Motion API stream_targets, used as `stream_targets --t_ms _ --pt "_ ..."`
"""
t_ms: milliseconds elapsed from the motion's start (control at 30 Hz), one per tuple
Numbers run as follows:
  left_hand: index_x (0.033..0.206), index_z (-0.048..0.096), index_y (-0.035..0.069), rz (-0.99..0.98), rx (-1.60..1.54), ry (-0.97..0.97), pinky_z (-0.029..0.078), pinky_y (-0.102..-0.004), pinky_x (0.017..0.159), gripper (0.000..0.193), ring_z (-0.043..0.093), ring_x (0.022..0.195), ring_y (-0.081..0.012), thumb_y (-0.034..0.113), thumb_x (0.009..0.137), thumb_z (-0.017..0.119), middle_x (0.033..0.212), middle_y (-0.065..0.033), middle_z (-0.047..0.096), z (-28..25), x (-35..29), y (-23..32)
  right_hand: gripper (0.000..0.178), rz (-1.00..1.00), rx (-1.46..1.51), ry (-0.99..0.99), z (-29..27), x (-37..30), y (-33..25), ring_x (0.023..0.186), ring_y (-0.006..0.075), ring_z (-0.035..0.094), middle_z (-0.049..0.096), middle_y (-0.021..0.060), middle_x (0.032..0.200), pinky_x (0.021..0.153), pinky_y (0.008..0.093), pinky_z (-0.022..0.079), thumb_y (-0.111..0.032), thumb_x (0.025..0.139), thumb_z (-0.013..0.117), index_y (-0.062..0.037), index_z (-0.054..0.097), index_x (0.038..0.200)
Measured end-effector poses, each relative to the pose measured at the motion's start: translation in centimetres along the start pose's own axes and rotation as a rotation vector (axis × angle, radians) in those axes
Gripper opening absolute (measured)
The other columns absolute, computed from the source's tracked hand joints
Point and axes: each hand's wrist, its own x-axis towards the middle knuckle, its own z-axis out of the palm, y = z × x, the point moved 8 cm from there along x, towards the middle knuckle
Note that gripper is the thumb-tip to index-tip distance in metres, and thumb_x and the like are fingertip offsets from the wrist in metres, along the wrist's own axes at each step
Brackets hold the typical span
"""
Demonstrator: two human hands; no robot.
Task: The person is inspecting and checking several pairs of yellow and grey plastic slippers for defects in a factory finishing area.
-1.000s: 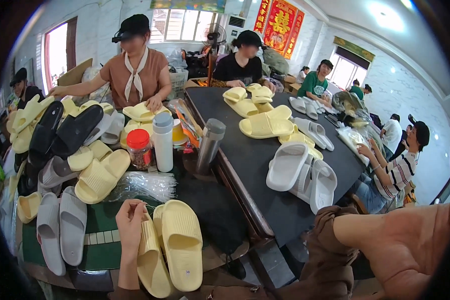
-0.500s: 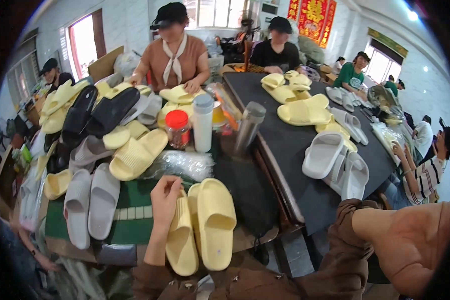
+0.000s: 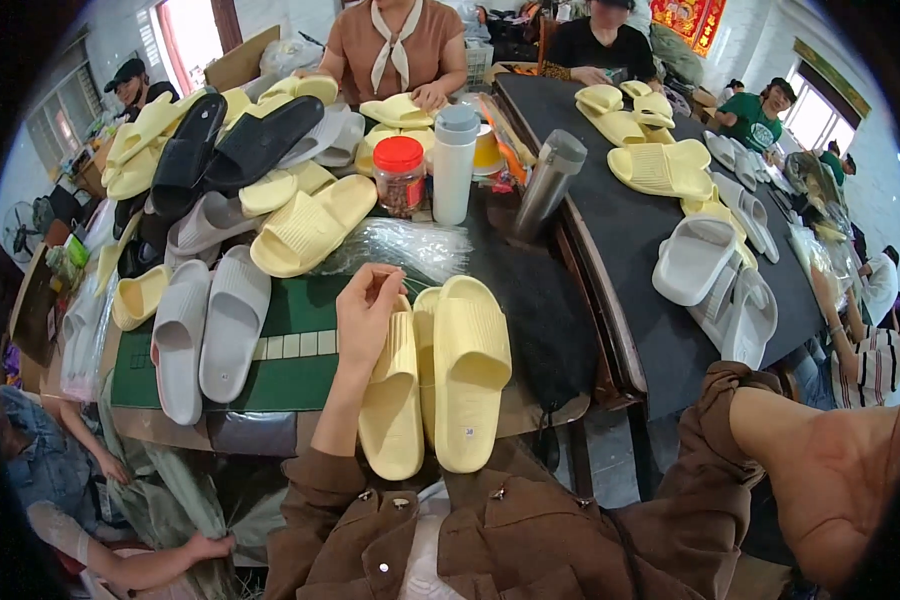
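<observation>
My left hand (image 3: 368, 312) is closed in a pinch at the toe of a pale yellow slide slipper (image 3: 390, 410); what it pinches, if anything, is too small to make out. Against this slipper stands its yellow mate (image 3: 472, 390), sole end toward me, with a small label on its footbed. Another yellow edge shows between the two. My right hand (image 3: 838, 470) is raised close at the right rim, wrist and palm side showing, its fingers out of view. Just beyond my left hand lies a bundle of clear plastic strips (image 3: 410, 245).
Grey slippers (image 3: 232, 330) lie on a green mat (image 3: 300, 375). Black slippers (image 3: 265, 140) top a heap further back. A red-lidded jar (image 3: 400, 178), a white bottle (image 3: 455, 170) and a steel tumbler (image 3: 548, 185) stand behind. A dark table (image 3: 610, 230) bears more slippers. Several people sit around.
The view has tilted lower, so the tables and slippers appear higher and further right. My left hand stays at the yellow slippers, its fingers now angled more to the right.
</observation>
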Motion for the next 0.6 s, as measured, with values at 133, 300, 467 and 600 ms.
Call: stream_targets --t_ms 133,300,467,600 --pt "0.094 0.062 -0.001 -0.001 -0.007 0.014 0.044 -0.0193 0.066 0.009 0.056 0.072 -0.0056 0.007 0.091 0.058 0.078 -0.0021 0.061 -0.2 -0.2 0.4 0.038 0.012 0.028 -0.011 0.6 -0.1 0.1 0.082 0.0243 0.056 0.061 0.0167 0.101 0.073 0.0312 0.047 -0.012 0.081 0.057 0.0049 0.054 0.115" --pt "0.093 0.061 -0.001 0.045 -0.001 0.019 0.046 -0.0209 0.065 0.009 0.057 0.071 -0.0064 0.008 0.09 0.059 0.078 -0.0026 0.062 -0.5 -0.5 0.9 0.037 0.027 0.1 -0.039 2.4 -0.3 0.2 0.082 0.0243 0.056 0.061 0.0167 0.101 0.073 0.0312 0.047 -0.012 0.081 0.057 0.0046 0.054 0.115" --pt "0.093 0.061 0.0 0.04 0.016 0.016 0.046 -0.0217 0.062 0.011 0.057 0.069 -0.006 0.01 0.09 0.06 0.074 -0.0015 0.061 0.1 -0.3 1.1 0.037 0.094 0.197 -0.067 4.5 -1.7 0.9 0.082 0.0242 0.056 0.061 0.0166 0.101 0.073 0.0312 0.047 -0.012 0.082 0.057 0.0044 0.054 0.115" --pt "0.092 0.061 0.0 0.032 0.003 0.015 0.045 -0.0215 0.062 0.01 0.056 0.068 -0.0058 0.01 0.09 0.06 0.073 -0.0014 0.061 -0.3 -0.3 0.7 0.037 0.153 0.247 -0.057 5.7 -3.1 1.0 0.082 0.0242 0.057 0.061 0.0166 0.101 0.073 0.0312 0.047 -0.012 0.082 0.057 0.0042 0.054 0.115"
